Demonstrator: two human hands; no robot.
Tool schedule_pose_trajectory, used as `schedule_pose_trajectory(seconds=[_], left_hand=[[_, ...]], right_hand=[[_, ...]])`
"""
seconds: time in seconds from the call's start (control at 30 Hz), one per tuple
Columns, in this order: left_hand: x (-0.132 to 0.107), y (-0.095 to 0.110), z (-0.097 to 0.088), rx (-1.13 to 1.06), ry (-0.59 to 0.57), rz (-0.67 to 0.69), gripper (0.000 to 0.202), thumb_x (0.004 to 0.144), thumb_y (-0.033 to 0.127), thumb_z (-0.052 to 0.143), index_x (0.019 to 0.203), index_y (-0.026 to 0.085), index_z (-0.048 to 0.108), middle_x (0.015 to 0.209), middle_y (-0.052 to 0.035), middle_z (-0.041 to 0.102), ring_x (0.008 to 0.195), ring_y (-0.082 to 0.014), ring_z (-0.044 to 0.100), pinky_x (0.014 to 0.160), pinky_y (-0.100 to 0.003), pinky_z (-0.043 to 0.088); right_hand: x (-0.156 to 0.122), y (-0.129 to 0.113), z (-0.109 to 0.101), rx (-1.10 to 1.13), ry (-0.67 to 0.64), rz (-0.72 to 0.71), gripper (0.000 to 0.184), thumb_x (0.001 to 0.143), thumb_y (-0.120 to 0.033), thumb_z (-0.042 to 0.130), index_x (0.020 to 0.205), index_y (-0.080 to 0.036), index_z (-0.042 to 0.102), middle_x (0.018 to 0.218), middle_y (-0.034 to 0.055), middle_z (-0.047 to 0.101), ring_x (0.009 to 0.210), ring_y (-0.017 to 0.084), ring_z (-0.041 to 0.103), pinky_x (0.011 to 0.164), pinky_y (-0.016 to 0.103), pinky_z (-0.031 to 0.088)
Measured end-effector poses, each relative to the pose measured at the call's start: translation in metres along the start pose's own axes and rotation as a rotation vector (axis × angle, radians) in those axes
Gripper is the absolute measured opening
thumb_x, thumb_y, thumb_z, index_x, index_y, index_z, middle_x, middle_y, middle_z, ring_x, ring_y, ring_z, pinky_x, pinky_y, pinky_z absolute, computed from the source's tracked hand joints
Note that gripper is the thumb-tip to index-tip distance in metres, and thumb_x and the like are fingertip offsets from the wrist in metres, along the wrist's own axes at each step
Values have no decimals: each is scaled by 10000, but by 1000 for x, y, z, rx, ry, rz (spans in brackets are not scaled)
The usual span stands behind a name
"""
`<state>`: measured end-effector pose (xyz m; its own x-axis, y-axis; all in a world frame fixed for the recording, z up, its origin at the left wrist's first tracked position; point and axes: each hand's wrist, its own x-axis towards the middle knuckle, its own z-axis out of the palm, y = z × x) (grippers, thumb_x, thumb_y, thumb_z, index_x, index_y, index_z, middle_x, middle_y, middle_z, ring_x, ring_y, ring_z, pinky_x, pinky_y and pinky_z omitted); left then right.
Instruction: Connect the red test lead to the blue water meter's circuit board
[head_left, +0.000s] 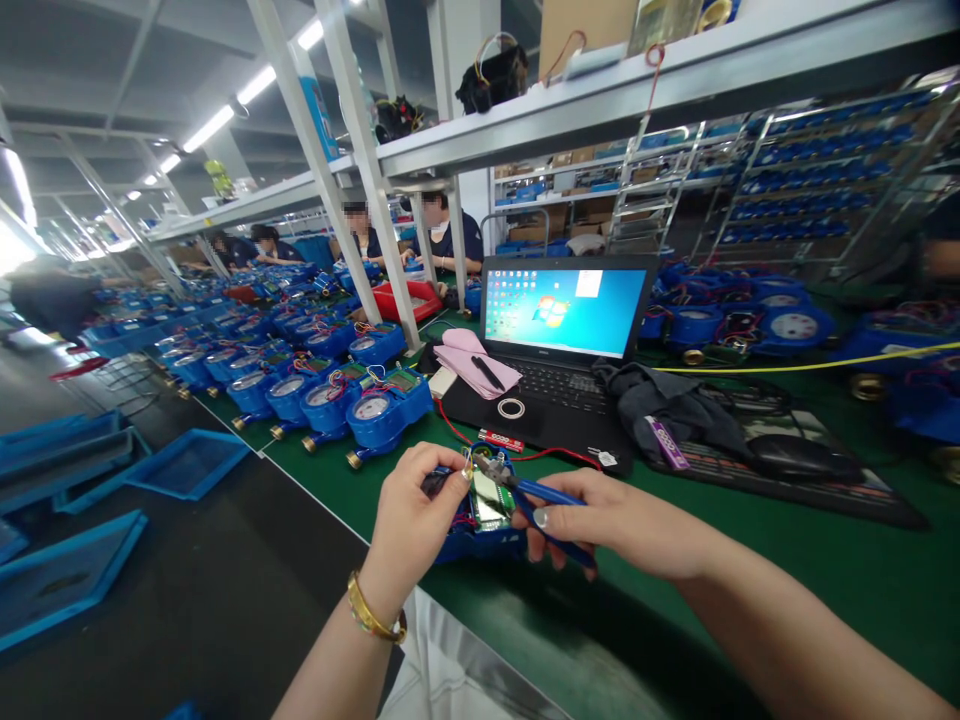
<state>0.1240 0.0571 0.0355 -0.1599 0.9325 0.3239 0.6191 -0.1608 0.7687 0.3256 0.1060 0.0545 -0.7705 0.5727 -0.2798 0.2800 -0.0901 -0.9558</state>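
Note:
My right hand is closed round the blue handles of a pair of pliers, perhaps side cutters. Their metal jaws reach over a green circuit board in a blue water meter at the bench edge. Pinched at the board's left side, the thumb and finger of my left hand meet near thin wires by the jaws. What exactly lies between those fingertips is too small to be sure of, but it looks like a wire. A red wire runs behind the board.
An open laptop stands behind, with a pink cloth and a pen on it. Rows of blue water meters fill the bench to the left. At right lie a dark cloth and a black mouse. Blue trays sit lower left; people work beyond.

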Motion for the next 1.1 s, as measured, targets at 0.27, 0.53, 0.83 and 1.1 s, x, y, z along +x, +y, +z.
schedule_pose_trajectory(seconds=[0.27,0.53,0.83,1.1], left_hand=[[-4,2,0,33,11,70,89,791,239,516,760,211,594,794,-10,601,793,-185,554,728,-324,408],[-6,2,0,54,25,118,78,800,193,499,785,213,573,816,-9,592,809,-180,543,735,-320,406],[-6,3,1,66,23,130,87,804,186,491,776,218,567,816,-8,591,814,-182,535,742,-317,399],[-5,0,0,33,42,0,90,819,262,495,784,211,562,770,-3,595,744,-177,554,698,-305,411]], right_hand=[[-2,-1,-1,-3,-20,17,363,702,-457,553,858,-131,583,751,57,643,649,151,545,474,217,385],[-1,-2,0,-28,-21,18,334,713,-443,542,852,-142,581,758,54,644,655,156,556,471,217,393],[0,-2,-1,-101,10,6,292,709,-397,530,841,-141,578,718,30,615,636,145,535,479,217,378],[2,2,-4,-116,90,-68,296,705,-437,523,747,-146,554,601,-2,512,536,118,446,458,227,340]])
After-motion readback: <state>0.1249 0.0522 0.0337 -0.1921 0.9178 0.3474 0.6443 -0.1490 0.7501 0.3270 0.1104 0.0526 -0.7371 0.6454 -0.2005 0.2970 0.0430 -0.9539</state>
